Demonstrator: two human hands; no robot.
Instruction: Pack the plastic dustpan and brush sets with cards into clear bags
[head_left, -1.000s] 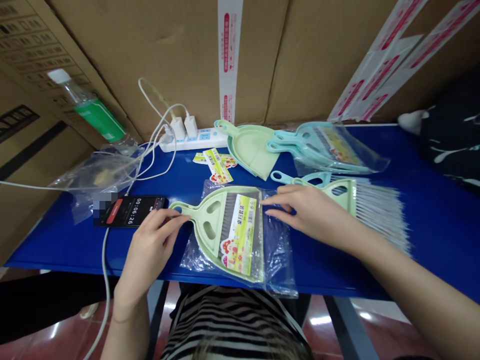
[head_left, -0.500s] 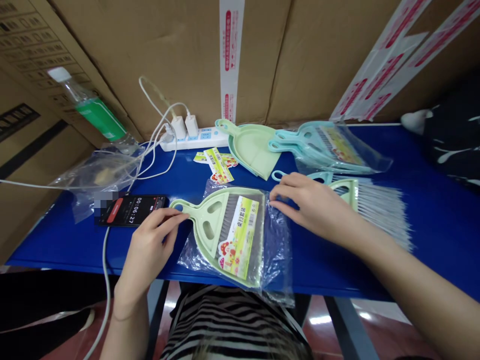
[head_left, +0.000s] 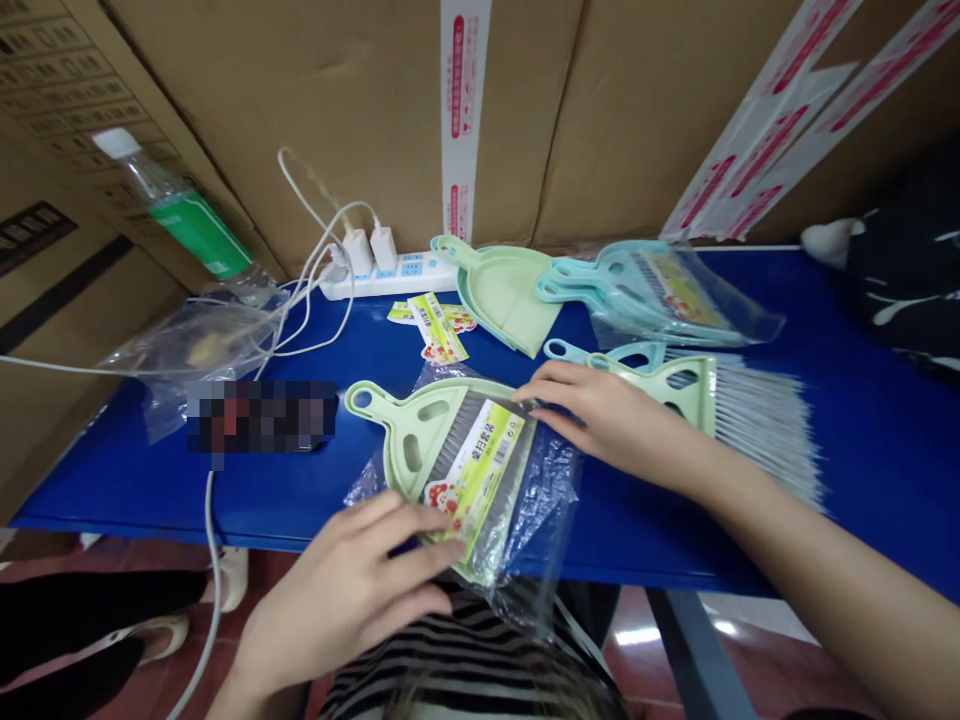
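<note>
A pale green dustpan (head_left: 401, 425) lies in front of me on a clear plastic bag (head_left: 536, 530), with a grey-bristled brush (head_left: 459, 425) nested in it and a printed label card (head_left: 480, 485) on top. At its upper right corner, my right hand (head_left: 600, 405) is closed, thumb and fingers pinching the edge. My left hand (head_left: 367, 570) reaches over the lower edge with its fingers apart, fingertips by the card's lower end. Beside my right wrist rest a green brush (head_left: 694, 390) and a blue brush (head_left: 571, 350), their grey bristles pointing right.
Behind are a green dustpan (head_left: 510, 290) stacked on a blue one, and bagged blue dustpan sets (head_left: 622, 290). Loose label cards (head_left: 437, 330), a power strip (head_left: 416, 272) with white cables, a blurred-out phone (head_left: 262, 415) and a leaning bottle (head_left: 199, 235) also occupy the blue table.
My left hand has let go of the dustpan's handle and moved down to its lower edge. The dustpan has turned slightly, and my right hand has come left onto its corner.
</note>
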